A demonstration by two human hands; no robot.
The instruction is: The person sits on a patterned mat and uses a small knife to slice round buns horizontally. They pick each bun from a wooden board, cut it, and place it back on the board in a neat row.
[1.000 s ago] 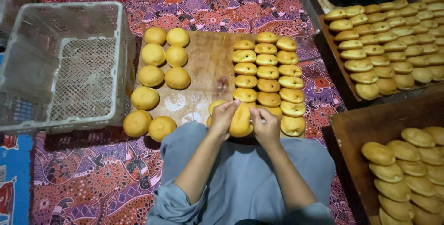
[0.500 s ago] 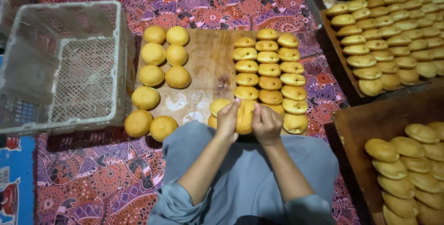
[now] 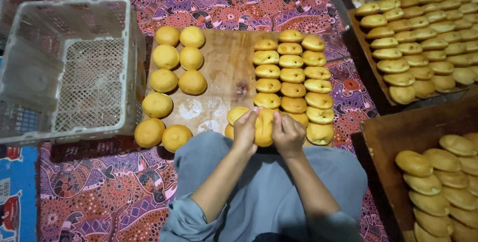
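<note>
Both hands point(image 3: 266, 131) pinch one yellow bun point(image 3: 264, 126) upright between them.

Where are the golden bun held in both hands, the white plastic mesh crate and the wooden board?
golden bun point(image 3: 264, 127), head view, on its upper middle between the hands.
white plastic mesh crate point(image 3: 89, 85), head view, on its mesh floor.
wooden board point(image 3: 226, 68), head view, on the bare strip between the bun groups.

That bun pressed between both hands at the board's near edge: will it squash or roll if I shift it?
The bun looks soft: both hands pinch it folded, so it probably dents. Its domed shape might roll off the wooden board.
</note>
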